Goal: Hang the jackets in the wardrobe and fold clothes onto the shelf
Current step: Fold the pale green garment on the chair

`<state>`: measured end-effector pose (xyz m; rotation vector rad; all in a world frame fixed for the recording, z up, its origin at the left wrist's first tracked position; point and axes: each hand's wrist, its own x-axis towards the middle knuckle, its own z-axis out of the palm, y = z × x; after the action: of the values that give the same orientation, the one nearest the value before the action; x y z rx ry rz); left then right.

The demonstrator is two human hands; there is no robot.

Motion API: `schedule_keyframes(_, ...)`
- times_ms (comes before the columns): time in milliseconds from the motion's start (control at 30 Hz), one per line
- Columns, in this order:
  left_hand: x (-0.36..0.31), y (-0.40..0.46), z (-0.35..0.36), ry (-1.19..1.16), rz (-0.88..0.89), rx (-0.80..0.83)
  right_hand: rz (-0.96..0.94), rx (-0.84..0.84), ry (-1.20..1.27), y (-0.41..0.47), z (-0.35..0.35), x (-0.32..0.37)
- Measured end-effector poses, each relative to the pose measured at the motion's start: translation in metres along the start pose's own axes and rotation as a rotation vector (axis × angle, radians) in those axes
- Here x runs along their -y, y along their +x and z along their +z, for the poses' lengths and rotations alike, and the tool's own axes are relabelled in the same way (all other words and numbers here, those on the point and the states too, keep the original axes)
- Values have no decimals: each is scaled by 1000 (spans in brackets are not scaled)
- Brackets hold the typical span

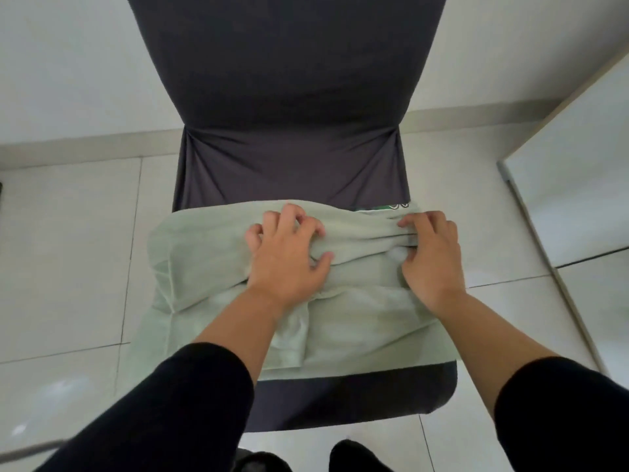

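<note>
A pale green garment (204,247) lies spread over the seat of a dark grey covered chair (289,97), its left part hanging past the seat edge. My left hand (287,252) sits on the middle of the cloth, fingers curled and bunching a fold between thumb and fingers. At the garment's right end my right hand (430,255) grips a gathered ridge of fabric. A bit of green and white print (384,207) peeks out at the far right edge. Both forearms wear black sleeves.
The chair stands on a light tiled floor (68,250) against a white wall. A white panel with a pale wood edge (571,185) stands to the right of the chair. My dark shoes (354,458) show at the bottom.
</note>
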<state>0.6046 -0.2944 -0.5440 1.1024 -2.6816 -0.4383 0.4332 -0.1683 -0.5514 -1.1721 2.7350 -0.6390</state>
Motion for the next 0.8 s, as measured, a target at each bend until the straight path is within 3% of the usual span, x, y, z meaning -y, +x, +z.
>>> schedule_keyframes(133, -29, 5, 20, 153, 154, 53, 30, -72, 76, -15, -4, -14)
schedule_keyframes(300, -44, 17, 19, 126, 100, -91, -342, -6, 30, -40, 1, -6)
schedule_keyframes(400, -50, 16, 10, 68, 217, -170, -462, 137, 26, -36, 12, 13)
schedule_keyframes(467, -49, 15, 6, 42, 288, -206, -377, 149, 15, -20, 16, 19)
schedule_keyframes(567, -43, 12, 8, 31, 346, -211, -25, 188, 94, 16, 13, 4)
schedule_keyframes(700, -36, 10, 15, 72, 348, -190, 152, 362, -70, 37, 3, -21)
schedule_keyframes(800, -38, 7, 18, 154, 385, -130, 347, 490, 204, 36, 0, -32)
